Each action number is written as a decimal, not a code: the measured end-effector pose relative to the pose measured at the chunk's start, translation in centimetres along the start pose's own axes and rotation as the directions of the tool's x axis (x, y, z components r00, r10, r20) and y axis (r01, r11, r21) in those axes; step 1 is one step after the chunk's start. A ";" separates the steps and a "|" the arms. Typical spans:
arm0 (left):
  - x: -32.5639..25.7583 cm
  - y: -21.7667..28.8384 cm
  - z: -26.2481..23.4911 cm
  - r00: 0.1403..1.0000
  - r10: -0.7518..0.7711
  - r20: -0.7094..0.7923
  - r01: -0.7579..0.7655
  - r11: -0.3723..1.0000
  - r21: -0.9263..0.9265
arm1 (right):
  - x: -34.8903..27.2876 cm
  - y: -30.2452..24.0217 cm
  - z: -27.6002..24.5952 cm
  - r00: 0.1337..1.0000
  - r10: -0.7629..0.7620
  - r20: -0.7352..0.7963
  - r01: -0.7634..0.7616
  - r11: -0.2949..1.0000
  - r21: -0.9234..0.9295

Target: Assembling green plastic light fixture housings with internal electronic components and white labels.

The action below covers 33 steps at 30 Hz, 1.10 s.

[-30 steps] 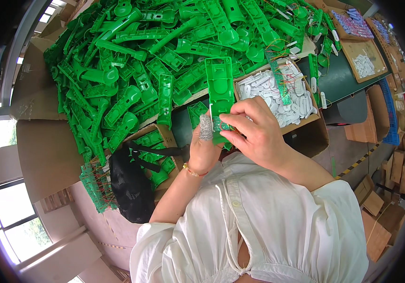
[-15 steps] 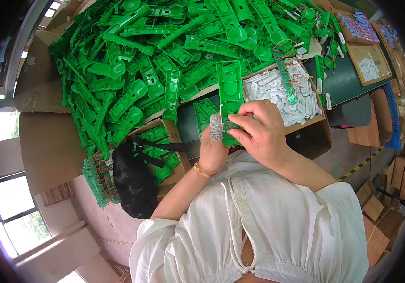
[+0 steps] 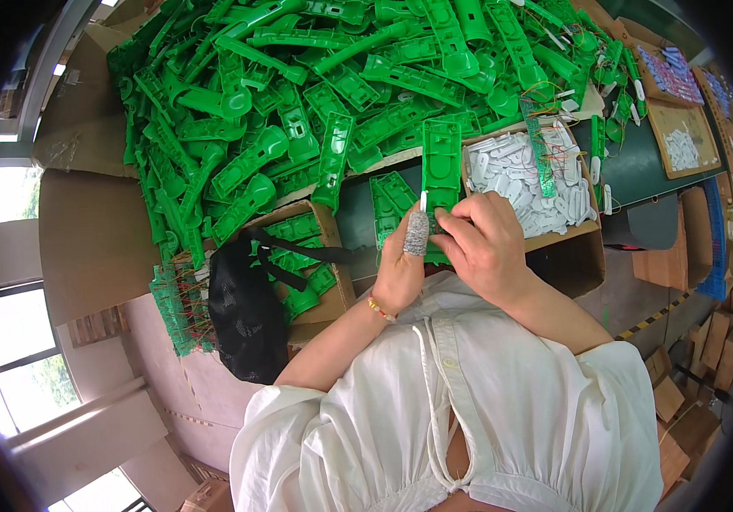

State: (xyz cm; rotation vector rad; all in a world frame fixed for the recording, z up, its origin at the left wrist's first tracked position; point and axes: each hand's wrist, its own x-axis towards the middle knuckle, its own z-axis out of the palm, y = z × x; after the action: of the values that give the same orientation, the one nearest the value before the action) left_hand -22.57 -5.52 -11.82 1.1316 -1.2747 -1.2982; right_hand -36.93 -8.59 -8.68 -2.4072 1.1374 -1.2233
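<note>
The long flat green plastic housing shell (image 3: 441,175) now stands a little higher and more upright before the person than a moment ago, its lower end clasped by both hands at the centre of the view. That suggests the fitting work at its lower end is under way rather than finished. The left hand (image 3: 400,264), with a grey woven sleeve on one finger, has its fingers closed against the shell's lower left edge, pinching a small white part there. The right hand (image 3: 481,243) has its fingers curled over the lower right end, gripping it.

At two o'clock from the hands, an open brown cardboard box (image 3: 584,247) holds a heap of small white plastic pieces (image 3: 516,175), with a narrow green circuit strip (image 3: 541,158) lying across them. At nine o'clock, a second cardboard box (image 3: 332,239) holds green shells, with a black mesh bag (image 3: 242,311) draped at its front. From ten to one o'clock, a big heap of green plastic shells (image 3: 298,94) covers the table (image 3: 639,166).
</note>
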 end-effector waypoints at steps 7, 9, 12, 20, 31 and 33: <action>-0.2 0.8 -0.1 0.996 -0.078 0.035 0.079 0.996 -0.047 | 0.6 0.3 0.3 0.998 -0.048 0.040 0.047 0.998 0.042; -0.1 1.1 -0.2 0.998 -0.016 0.054 0.017 1.000 -0.012 | 0.2 0.6 0.8 0.999 0.008 0.051 -0.014 0.991 0.135; 0.0 1.6 -0.9 0.996 -0.029 0.086 0.029 1.000 -0.003 | -0.3 0.6 1.0 0.998 0.062 -0.023 -0.054 0.967 0.249; -0.3 2.4 -1.2 0.987 -0.078 0.141 0.100 0.983 -0.155 | -0.2 1.9 0.0 0.731 0.397 0.555 -0.622 0.055 0.781; -0.7 3.0 -1.5 0.949 0.184 0.255 -0.215 0.971 0.101 | -2.1 0.3 -0.9 0.806 0.396 0.440 -0.568 0.313 0.761; -1.1 3.7 -1.1 0.964 0.026 0.263 -0.025 1.000 -0.007 | -2.3 0.3 -0.9 0.843 0.368 0.392 -0.524 0.395 0.755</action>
State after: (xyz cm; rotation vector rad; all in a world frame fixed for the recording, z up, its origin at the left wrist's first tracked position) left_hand -21.23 -4.50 -8.16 0.9588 -1.4742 -1.4676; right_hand -38.65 -7.00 -9.64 -1.2826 0.7631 -1.0016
